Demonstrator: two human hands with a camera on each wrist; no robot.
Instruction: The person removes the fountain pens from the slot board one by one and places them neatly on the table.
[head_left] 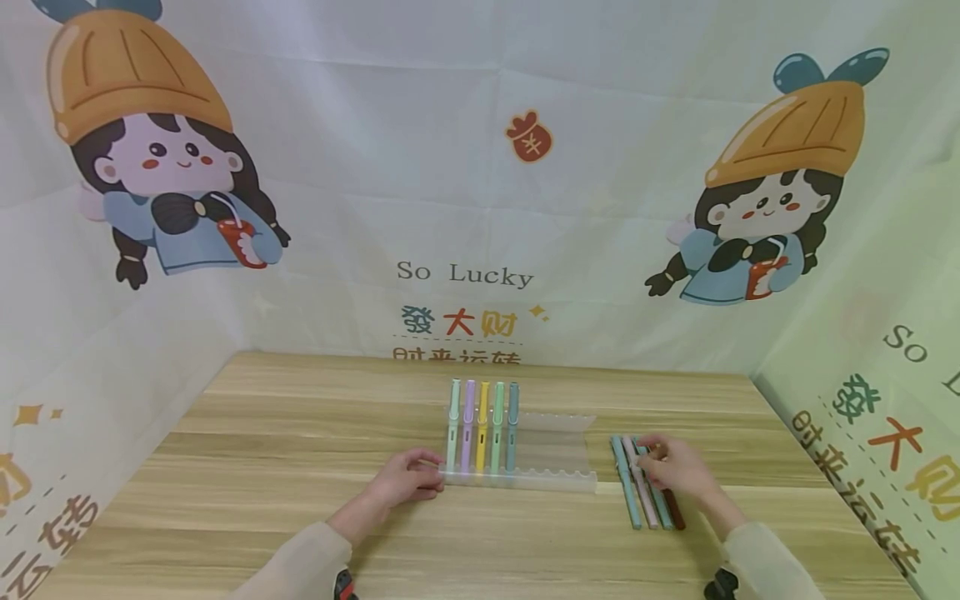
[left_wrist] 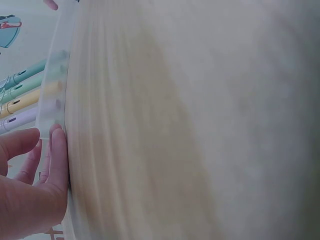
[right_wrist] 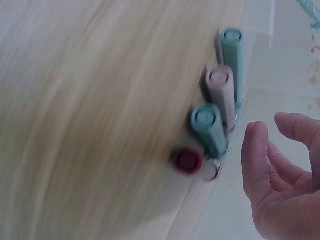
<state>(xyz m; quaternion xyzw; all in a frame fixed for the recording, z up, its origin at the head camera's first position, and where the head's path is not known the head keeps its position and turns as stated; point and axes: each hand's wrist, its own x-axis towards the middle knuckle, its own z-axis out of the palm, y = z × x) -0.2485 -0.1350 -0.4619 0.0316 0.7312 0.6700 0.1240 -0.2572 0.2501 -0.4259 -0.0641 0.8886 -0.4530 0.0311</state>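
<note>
If the clear rack (head_left: pixel 555 442) is taken as the middle of a clock face with twelve at the far edge of the table (head_left: pixel 300 417), the left hand (head_left: pixel 408 477) sits between eight and nine o'clock, its fingers (left_wrist: pixel 59 150) slightly bent and apart, their tips touching the rack's near end. Five capped pens lie side by side in the rack's nine o'clock half, caps toward twelve: from nine to three, a mint pen (head_left: pixel 451 442), a lilac pen (head_left: pixel 467 442), a yellow pen (head_left: pixel 482 454), a green pen (head_left: pixel 497 446) and a blue pen (head_left: pixel 512 446). Notches run on along the near edge toward three. Between three and four o'clock, just beside the rack, four loose pens slant from eleven to five: a teal pen (head_left: pixel 627 487), a pink pen (head_left: pixel 643 492), a second teal pen (head_left: pixel 664 512) and a dark red pen (head_left: pixel 678 517). Over their far ends, at three, is the right hand (head_left: pixel 681 468); the right wrist view shows its fingers bent and parted from the thumb, though whether they touch a pen I cannot tell. Beyond twelve hangs a printed cloth (head_left: pixel 360 150) with "So Lucky" lettering (head_left: pixel 465 273).
</note>
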